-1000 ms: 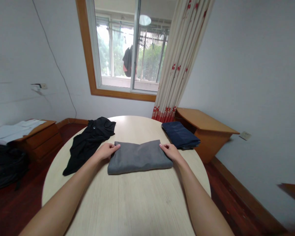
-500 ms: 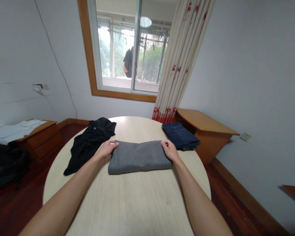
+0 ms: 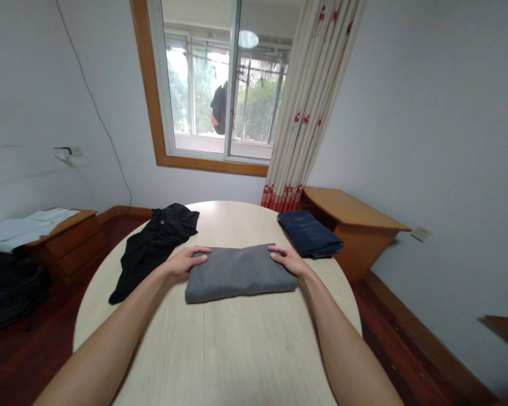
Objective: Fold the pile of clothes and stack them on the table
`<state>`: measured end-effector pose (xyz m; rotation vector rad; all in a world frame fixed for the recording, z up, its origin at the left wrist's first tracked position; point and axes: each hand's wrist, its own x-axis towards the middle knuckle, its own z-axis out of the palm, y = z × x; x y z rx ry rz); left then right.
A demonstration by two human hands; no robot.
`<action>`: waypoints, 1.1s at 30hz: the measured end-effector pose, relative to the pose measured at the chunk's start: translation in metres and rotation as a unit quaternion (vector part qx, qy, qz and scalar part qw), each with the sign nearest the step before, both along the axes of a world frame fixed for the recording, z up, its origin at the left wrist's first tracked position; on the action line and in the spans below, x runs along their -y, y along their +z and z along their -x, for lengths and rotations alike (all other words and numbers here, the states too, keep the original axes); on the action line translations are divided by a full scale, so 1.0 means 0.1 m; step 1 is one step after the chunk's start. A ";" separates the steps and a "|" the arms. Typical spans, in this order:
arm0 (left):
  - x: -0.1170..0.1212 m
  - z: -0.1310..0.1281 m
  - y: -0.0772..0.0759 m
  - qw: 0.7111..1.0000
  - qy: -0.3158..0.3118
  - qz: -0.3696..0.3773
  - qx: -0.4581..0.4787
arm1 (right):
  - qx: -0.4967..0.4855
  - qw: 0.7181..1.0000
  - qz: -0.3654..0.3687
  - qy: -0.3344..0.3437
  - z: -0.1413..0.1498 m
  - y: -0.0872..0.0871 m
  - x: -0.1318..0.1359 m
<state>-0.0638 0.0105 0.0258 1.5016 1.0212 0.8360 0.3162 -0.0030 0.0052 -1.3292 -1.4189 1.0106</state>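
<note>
A folded grey garment point(image 3: 241, 273) lies flat in the middle of the round table, its far edge slightly uneven. My left hand point(image 3: 185, 260) rests on its far left corner, with thumb and index finger stretched apart over the cloth. At the far right corner, my right hand point(image 3: 292, 260) lies in much the same way, its fingers extended on the fabric. Both hands touch the garment without pinching it; some of the lower fingers are hidden. Left of it is a loosely laid black garment point(image 3: 152, 245), and to the right a folded dark blue garment point(image 3: 310, 232).
The round pale wooden table point(image 3: 220, 349) stands below a window. Beyond its right side is a brown wooden desk point(image 3: 355, 211). A low drawer cabinet point(image 3: 74, 245) with papers and a black backpack point(image 3: 12, 287) stand at the left.
Both hands have loosened from pinching the garment's far corners, and their fingers now stretch inward over its top. The garment stays nearly in place.
</note>
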 end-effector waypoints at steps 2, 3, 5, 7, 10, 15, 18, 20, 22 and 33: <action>0.01 0.01 0.05 0.999 0.020 -0.020 -0.027 | 0.004 1.000 -0.026 -0.013 -0.03 0.04 0.02; 0.01 0.01 0.08 0.998 0.032 -0.029 -0.039 | 0.011 0.998 -0.051 -0.028 -0.05 0.06 0.02; -0.01 0.02 0.10 0.994 0.066 -0.059 -0.071 | 0.038 0.992 -0.103 -0.060 -0.06 0.07 0.01; -0.05 0.03 0.06 0.984 0.096 -0.100 -0.109 | 0.090 0.984 -0.129 -0.077 -0.06 0.05 -0.02; -0.12 0.04 -0.06 0.971 0.117 -0.140 -0.154 | 0.178 0.973 -0.122 -0.076 -0.03 -0.01 -0.05; 0.00 -0.02 -0.01 0.922 0.140 -0.219 -0.288 | 0.322 0.931 -0.140 -0.105 0.05 0.10 0.07; 0.24 -0.25 0.15 0.849 0.169 -0.335 -0.373 | 0.408 0.882 -0.192 -0.137 0.28 0.29 0.22; 0.38 -0.47 0.17 0.829 0.120 -0.397 -0.374 | 0.432 0.869 -0.224 -0.086 0.53 0.36 0.32; 0.47 -0.68 0.11 0.826 0.047 -0.414 -0.379 | 0.451 0.860 -0.238 0.011 0.79 0.34 0.38; 0.35 -0.69 -0.15 0.819 0.053 -0.258 -0.511 | 0.512 0.855 -0.053 0.064 0.82 0.14 0.25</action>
